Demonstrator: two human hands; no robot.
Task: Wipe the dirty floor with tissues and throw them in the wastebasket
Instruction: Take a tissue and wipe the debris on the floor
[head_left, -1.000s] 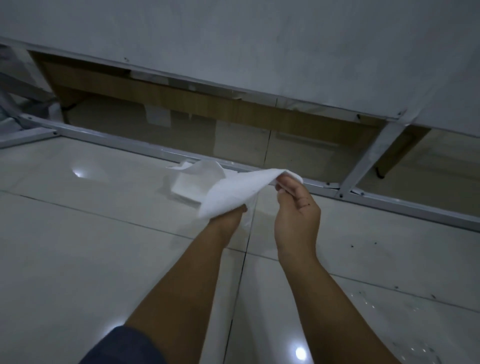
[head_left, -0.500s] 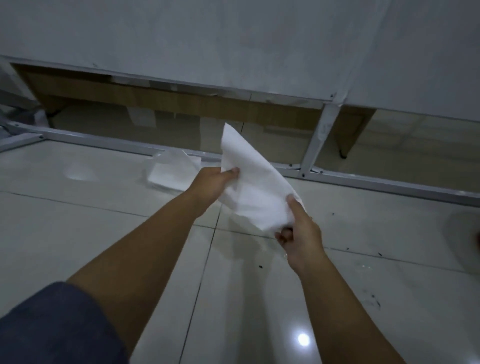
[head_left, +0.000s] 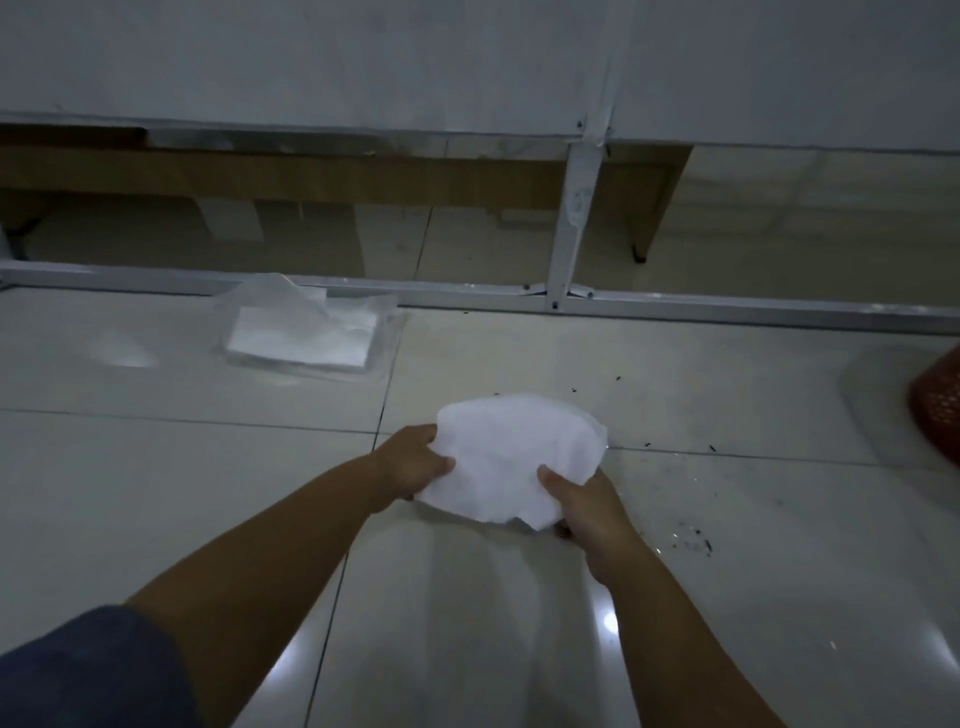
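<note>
A white tissue (head_left: 511, 457) is spread between both hands, low over the glossy tiled floor (head_left: 156, 467). My left hand (head_left: 415, 462) pinches its left edge and my right hand (head_left: 587, 506) grips its lower right corner. Dark specks and wet smears of dirt (head_left: 691, 540) lie on the tiles just right of my right hand, with more specks (head_left: 597, 384) beyond the tissue. A clear plastic pack of tissues (head_left: 306, 332) lies on the floor at the back left. The red mesh wastebasket (head_left: 940, 405) shows partly at the right edge.
A white metal frame rail (head_left: 467, 296) runs across the floor behind the tissue, with an upright post (head_left: 576, 218) and a grey panel (head_left: 415, 62) above. A wooden board (head_left: 311, 176) stands behind the frame.
Both hands have lowered the tissue from an upright hold toward the floor and spread it flatter. The view has shifted right, bringing the wastebasket and dirt into sight.
</note>
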